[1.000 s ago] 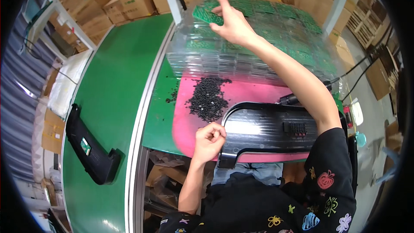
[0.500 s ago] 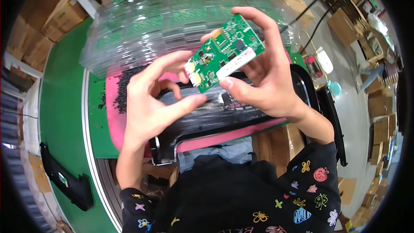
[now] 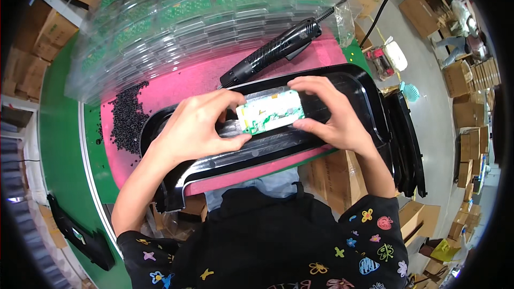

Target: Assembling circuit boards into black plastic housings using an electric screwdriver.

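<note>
Both of my hands hold a green circuit board [image 3: 271, 112] by its two short ends, low over a black plastic housing [image 3: 348, 83]. My left hand [image 3: 206, 123] pinches the board's left end between thumb and fingers. At the right end, the thumb and fingers of my right hand [image 3: 332, 118] grip the edges. Glare washes out much of the board's face. Whether the board touches the housing beneath it I cannot tell. Behind the housing lies a black electric screwdriver [image 3: 270, 53], its cable running off to the upper right.
Stacked clear plastic trays [image 3: 198, 16] with green boards fill the back of the pink mat [image 3: 176, 67]. A pile of small black screws [image 3: 126, 120] lies at the mat's left. More black housings stand at the right [image 3: 409, 144] and far left [image 3: 80, 235].
The board has come down from a raised, tilted position to lie nearly level over the housing. My left hand has closed on its left end. The screwdriver has come into sight.
</note>
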